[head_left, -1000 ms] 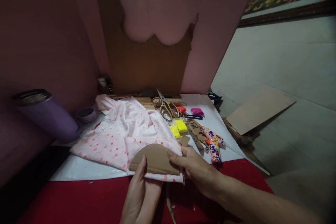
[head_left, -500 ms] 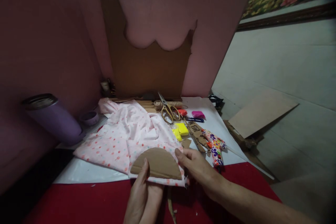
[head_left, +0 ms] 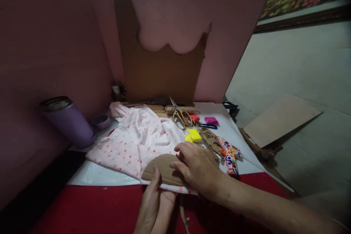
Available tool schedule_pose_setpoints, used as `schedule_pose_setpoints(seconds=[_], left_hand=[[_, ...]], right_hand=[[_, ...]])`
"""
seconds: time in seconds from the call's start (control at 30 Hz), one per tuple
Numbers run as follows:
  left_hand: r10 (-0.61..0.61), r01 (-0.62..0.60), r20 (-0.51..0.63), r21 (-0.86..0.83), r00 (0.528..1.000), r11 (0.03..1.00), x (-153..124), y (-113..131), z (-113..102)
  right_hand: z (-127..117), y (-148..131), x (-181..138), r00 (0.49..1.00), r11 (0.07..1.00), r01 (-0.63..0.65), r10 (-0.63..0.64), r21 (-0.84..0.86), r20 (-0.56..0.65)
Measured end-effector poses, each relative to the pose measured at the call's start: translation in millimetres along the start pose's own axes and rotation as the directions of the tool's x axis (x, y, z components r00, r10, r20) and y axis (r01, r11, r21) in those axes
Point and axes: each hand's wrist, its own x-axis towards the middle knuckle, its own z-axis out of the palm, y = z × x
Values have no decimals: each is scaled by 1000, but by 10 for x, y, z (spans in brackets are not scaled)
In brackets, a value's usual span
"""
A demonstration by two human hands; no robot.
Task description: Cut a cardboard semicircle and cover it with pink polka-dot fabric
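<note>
A half-round piece of cardboard (head_left: 159, 166) lies on the near edge of a pink dotted cloth (head_left: 120, 157). My left hand (head_left: 156, 197) grips both from the front, its thumb on top of the cardboard and its fingers underneath. Over the right part of the cardboard reaches my right hand (head_left: 201, 166), its fingers bent and apart, with thumb and fingertips at the surface. I see nothing held in it. That hand covers the cardboard's right end and the cloth's right corner.
Behind the cloth lie gold-handled scissors (head_left: 179, 115), yellow packets (head_left: 193, 135), a pink packet (head_left: 211, 121) and a blue pen (head_left: 207, 126). A flowery wrapped shape (head_left: 230, 153) is at right. A purple tumbler (head_left: 68, 122) stands left. Cut cardboard (head_left: 164, 76) leans against the wall.
My right hand has moved left, from the cloth's right edge onto the cardboard. The left hand keeps its grip. The whole view has shifted slightly.
</note>
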Motion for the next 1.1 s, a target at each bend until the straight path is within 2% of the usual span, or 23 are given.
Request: schedule_pose_setpoints(seconds=[0.13,0.27,0.4,0.67,0.83,1.1], left_hand=[[31,-30,-63,16,998,999,-9,-4,21],[56,-53,-141,26,988,998,-31,-6,75],[78,-72,-166,46,983,996,-42,-17,100],[92,-85,-140,58,986,995,-60,-29,85],[76,-68,-110,79,991,995,-71,-27,112],[49,-46,-40,65,998,997,-55,-19,31]], right_hand=[[16,42,116,997,996,-51,47,75,56],[44,91,225,983,968,-155,132,198,127],[125,156,309,965,937,-222,171,269,199],[206,214,389,933,904,-313,235,293,273],[193,210,392,929,902,-333,263,276,262],[159,198,399,938,908,-321,264,270,226]])
